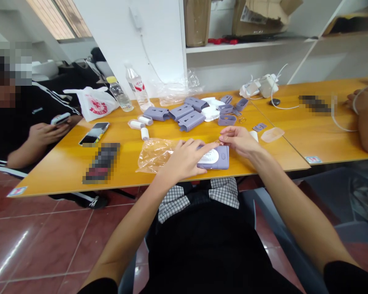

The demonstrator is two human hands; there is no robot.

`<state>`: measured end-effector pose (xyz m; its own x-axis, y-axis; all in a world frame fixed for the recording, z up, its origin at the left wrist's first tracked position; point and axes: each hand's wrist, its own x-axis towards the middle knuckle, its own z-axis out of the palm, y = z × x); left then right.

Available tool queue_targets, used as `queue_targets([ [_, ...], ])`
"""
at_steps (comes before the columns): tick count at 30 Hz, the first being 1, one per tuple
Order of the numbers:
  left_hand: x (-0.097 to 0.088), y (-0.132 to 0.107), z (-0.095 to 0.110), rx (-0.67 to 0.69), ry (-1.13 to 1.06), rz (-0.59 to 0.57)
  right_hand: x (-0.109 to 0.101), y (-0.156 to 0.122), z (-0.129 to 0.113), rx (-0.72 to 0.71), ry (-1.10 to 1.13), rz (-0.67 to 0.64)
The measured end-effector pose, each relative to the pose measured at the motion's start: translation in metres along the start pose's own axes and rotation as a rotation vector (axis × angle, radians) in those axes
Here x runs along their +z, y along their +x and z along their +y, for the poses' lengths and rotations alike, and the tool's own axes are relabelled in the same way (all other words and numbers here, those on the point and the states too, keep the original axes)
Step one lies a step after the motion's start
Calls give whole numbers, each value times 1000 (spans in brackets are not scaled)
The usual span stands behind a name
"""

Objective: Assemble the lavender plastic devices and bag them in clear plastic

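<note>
A purple plastic casing (pixel 223 162) with a white oval piece on its top lies near the table's front edge. Wrapped round its left end is my left hand (pixel 184 160), with the index finger along the far side and the thumb at the near side. My right hand (pixel 241 141) is closed in a pinch at the casing's far right corner; what its fingertips hold is too small to make out. A clear plastic bag (pixel 155 155) lies beside my left hand. Beyond both hands are several purple casing shells (pixel 191 121) and white parts (pixel 211 112).
White cylinders (pixel 144 134) stand and lie left of the shells. Small purple rings (pixel 259 127) and a translucent tray (pixel 272 134) are at right. Bottles (pixel 138 87), a phone (pixel 94 134) and a white bag (pixel 95 104) stand farther left. People sit at both sides.
</note>
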<state>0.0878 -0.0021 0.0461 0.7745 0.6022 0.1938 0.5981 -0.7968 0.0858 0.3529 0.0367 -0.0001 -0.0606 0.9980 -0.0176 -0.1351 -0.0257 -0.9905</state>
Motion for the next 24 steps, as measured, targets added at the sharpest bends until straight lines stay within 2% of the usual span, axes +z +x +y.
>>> queue_targets([
  [4,2,-2,0,-12,0,25,5,-1,0,-8,0,27],
  [9,-4,-7,-7,-44,22,72,7,-8,-5,161,23,-82],
  [11,-6,-9,-9,-61,36,84,7,-10,-7,185,57,-108],
  [18,-7,-10,-9,-53,56,82,9,-8,-4,148,81,-125],
  [24,-5,-7,-6,-45,20,67,10,-4,0,30,61,-39],
])
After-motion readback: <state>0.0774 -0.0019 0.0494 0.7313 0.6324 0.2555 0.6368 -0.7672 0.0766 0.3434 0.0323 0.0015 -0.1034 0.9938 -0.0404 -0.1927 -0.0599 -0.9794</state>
